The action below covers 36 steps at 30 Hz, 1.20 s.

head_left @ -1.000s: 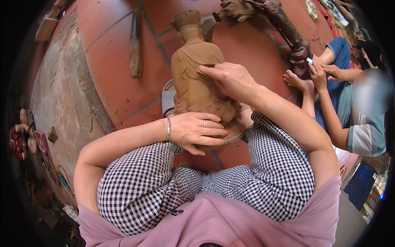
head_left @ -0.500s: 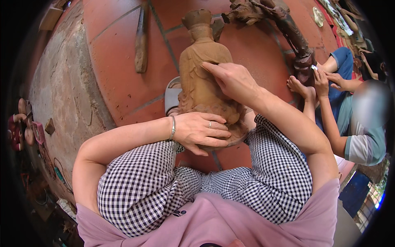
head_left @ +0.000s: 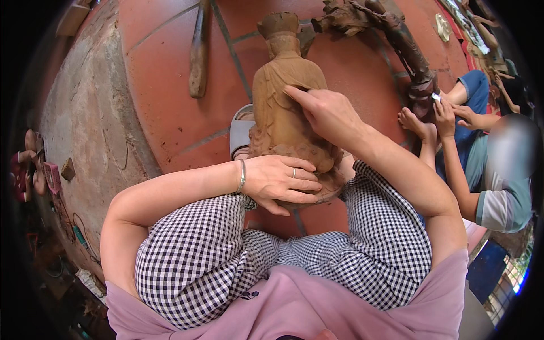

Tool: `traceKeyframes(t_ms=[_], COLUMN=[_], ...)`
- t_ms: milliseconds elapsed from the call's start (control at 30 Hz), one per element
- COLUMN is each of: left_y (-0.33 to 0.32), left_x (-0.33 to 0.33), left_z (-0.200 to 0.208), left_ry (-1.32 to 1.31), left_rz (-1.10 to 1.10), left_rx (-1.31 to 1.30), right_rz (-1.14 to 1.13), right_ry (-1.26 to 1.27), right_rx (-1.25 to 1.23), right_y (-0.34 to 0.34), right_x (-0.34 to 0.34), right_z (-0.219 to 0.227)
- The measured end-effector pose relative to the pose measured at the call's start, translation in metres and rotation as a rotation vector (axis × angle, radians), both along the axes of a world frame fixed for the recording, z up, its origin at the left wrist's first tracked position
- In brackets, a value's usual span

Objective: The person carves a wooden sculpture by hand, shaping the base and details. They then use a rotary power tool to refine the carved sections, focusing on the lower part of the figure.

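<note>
The statue is before me, a club lies to its left (my sandal nearer), a co-worker sits right.

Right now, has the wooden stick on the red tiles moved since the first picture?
No: the wooden stick keeps its place beside the same grout line.

With the view tilting slightly, the statue sits farther right at upper centre of the frame, the wooden club right and higher at upper left, the co-worker lower at right. The right hand points slightly farther left on the statue.
</note>
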<state>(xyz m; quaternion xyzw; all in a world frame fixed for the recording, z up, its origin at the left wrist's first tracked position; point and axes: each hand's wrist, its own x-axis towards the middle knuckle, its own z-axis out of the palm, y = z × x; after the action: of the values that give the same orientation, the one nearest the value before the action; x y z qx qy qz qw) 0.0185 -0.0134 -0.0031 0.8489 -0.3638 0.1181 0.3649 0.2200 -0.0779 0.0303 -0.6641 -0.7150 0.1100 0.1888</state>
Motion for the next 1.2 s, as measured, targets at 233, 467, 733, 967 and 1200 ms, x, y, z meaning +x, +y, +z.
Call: traceKeyframes(t_ms=[233,467,733,967,1200], left_y=[0.001,0.004,-0.001,0.002,0.002], left_x=[-0.001,0.005,0.0,0.002,-0.001], left_z=[-0.001,0.004,0.0,0.004,0.005], left_ry=[-0.012,-0.006,-0.017,0.001,0.016], left_rz=[0.006,-0.011,0.016,-0.006,-0.009], left_rx=[0.011,0.047,0.013,0.058,0.066], right_rz=[-0.023,0.055,0.019,0.074,0.006], right_ry=[0.061,-0.09,0.004,-0.033,0.106], right_rx=[-0.034,-0.032,0.012,-0.02,0.001], right_y=[-0.032,0.045,-0.014,0.046,0.012], right_x=[0.016,-0.005,-0.005,-0.004,-0.019], right_z=[0.01,-0.001,-0.001,-0.003,0.005])
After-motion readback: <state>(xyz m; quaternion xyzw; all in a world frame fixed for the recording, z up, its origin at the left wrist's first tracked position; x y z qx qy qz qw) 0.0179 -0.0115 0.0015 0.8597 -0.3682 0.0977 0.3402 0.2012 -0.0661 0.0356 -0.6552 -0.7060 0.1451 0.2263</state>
